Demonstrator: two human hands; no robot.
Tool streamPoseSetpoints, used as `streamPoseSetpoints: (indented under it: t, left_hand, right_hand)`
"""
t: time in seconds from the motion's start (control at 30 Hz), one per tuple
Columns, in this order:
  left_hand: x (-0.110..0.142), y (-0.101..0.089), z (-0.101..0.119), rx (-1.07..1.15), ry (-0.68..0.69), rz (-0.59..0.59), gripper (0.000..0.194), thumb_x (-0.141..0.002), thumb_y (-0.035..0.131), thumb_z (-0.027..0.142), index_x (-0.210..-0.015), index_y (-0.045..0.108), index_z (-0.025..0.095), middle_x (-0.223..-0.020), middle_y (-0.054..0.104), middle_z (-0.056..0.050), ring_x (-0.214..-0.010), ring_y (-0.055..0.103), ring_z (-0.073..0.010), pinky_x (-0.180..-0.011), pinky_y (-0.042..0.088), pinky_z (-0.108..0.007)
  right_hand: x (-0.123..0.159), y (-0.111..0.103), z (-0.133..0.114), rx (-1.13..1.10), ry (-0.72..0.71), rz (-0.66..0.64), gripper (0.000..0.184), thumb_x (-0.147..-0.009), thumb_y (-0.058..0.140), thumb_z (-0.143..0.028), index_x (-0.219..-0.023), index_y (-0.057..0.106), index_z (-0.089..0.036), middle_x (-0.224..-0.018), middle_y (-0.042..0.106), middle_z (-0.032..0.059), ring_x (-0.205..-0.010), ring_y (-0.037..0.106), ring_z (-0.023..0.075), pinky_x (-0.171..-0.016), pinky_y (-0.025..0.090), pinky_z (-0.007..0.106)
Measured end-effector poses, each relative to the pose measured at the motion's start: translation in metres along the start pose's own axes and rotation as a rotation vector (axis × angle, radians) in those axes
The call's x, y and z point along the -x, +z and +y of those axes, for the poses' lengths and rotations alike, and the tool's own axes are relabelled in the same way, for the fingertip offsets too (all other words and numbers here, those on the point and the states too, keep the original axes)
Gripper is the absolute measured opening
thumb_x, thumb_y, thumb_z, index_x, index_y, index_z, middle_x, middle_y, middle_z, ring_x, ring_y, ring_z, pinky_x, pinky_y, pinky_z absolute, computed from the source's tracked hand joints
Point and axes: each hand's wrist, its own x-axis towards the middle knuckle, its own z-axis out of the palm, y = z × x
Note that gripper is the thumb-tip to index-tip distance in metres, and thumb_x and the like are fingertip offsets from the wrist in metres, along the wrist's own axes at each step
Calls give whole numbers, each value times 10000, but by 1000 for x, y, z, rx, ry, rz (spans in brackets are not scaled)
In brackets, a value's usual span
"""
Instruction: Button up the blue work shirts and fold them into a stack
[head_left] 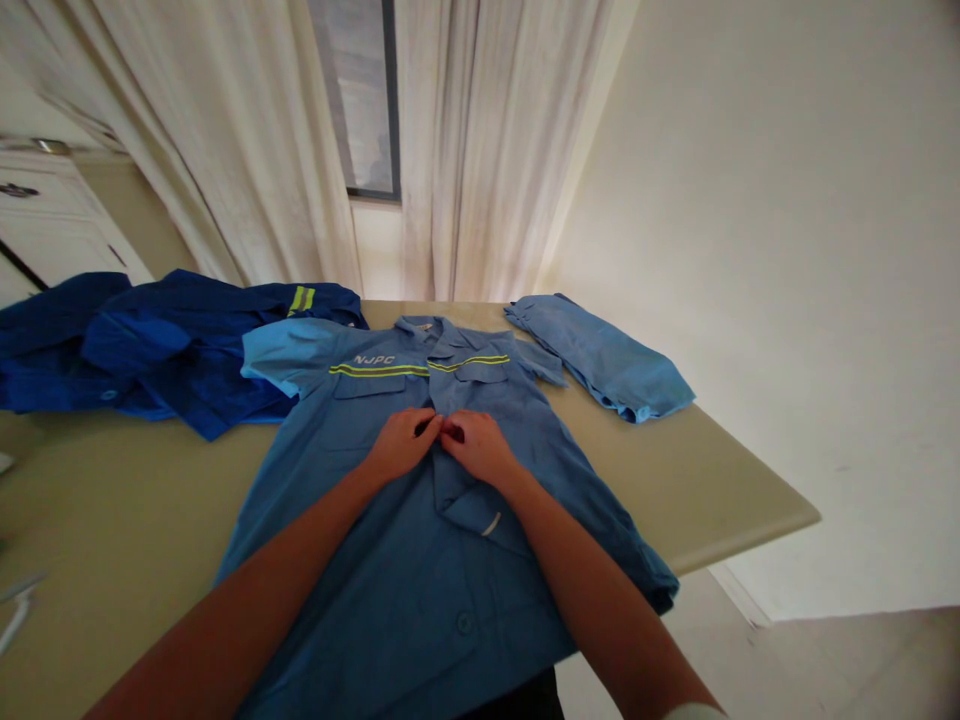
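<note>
A light blue short-sleeved work shirt (360, 580) lies face up on the table, collar away from me, with yellow stripes and the letters NJPC across its chest. My left hand (405, 440) and my right hand (480, 445) meet at the front placket, just below the chest pockets. Both have thumb and fingers pinched on the cloth edge there; any button between them is hidden. Below my hands the placket flap is folded over, showing a small white strip. Lower down, a button (465, 624) shows on the front.
Dark blue garments (165, 340) lie heaped at the back left of the table (135, 510). A folded light blue garment (607, 355) rests at the back right, near the wall. White curtains (495, 140) hang behind; a white object (15, 620) sits at the left edge.
</note>
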Motion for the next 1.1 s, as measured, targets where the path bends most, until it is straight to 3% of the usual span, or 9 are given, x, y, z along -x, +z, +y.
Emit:
streamPoseSetpoints:
  t: [0.37, 0.7, 0.8, 0.93, 1.03, 1.1]
  left_hand:
    - [3, 0, 4, 115, -75, 65, 359, -1026, 404, 415, -737, 527, 242, -714, 640, -15, -678, 605, -191, -678, 416, -309]
    - [1, -1, -1, 172, -37, 69, 410, -1041, 387, 456, -730, 533, 230, -668, 582, 9, -661, 565, -175, -648, 420, -293]
    - [1, 2, -3, 45, 4, 20, 436, -1051, 367, 469, -756, 583, 231, -746, 645, -32, -754, 624, -208, -741, 478, -327]
    - [0, 9, -5, -145, 169, -32, 409, -1054, 389, 442, -930, 704, 213, -1001, 734, -117, -1052, 671, -279, -1071, 449, -451]
    - [-3, 14, -7, -212, 189, -48, 408, -1061, 377, 391, -1034, 730, 190, -1119, 737, -147, -1169, 654, -287, -1209, 338, -492]
    - [-6, 14, -8, -264, 187, -63, 423, -1067, 365, 381, -1029, 735, 181, -1126, 737, -146, -1171, 657, -280, -1218, 336, -481]
  right_hand:
    - [0, 3, -1, -198, 58, -28, 46, -897, 748, -180, -855, 754, -197, -750, 714, -11, -665, 609, 130, -653, 416, 241]
    - [-1, 7, 6, -339, 160, 81, 185, -835, 806, -238, -834, 626, -197, -679, 625, -50, -628, 582, 126, -615, 425, 234]
    - [-4, 8, 13, -379, 162, 81, 117, -879, 740, -237, -867, 629, -204, -695, 640, -45, -637, 593, 134, -627, 444, 238]
    - [-4, 1, 20, -292, 136, 97, 57, -891, 696, -180, -891, 646, -207, -730, 667, -36, -659, 609, 138, -654, 449, 241]
    - [2, -15, 17, -181, 74, -15, 78, -898, 678, -136, -911, 666, -212, -754, 685, -34, -692, 631, 138, -675, 444, 237]
    - [11, -26, 7, -130, 38, -117, 111, -912, 668, -125, -966, 683, -220, -825, 722, -20, -761, 664, 146, -717, 453, 239]
